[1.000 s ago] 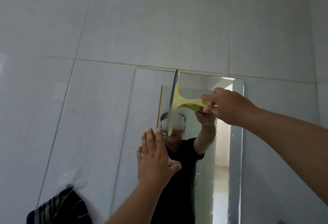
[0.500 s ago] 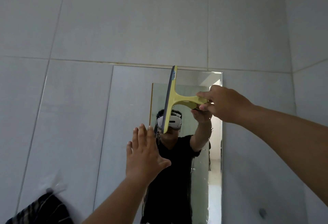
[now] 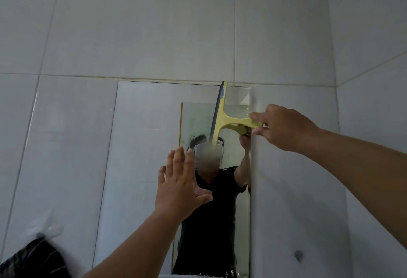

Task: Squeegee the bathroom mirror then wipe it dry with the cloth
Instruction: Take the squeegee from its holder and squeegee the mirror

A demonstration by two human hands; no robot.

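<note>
One hand does the work here: the right hand [image 3: 284, 126] has its fingers pinched closed round the end of the yellow squeegee's [image 3: 222, 121] handle, out at the mirror's [image 3: 141, 156] right edge. From that grip the handle runs leftward to the blade, whose long axis stands nearly upright, tilted a little with its top reaching the mirror's upper edge. The blade therefore lies to the left of the grip, on the right-hand part of the glass, with the wide left part beyond it. The left hand [image 3: 179, 184] is spread open and holds nothing, raised flat before the mirror's middle, lower than the blade and just beside its bottom tip. With an upright blade the stroke would, I judge, go sideways. A dark striped cloth [image 3: 33, 260] hangs at the lower left, well apart from both hands.
</note>
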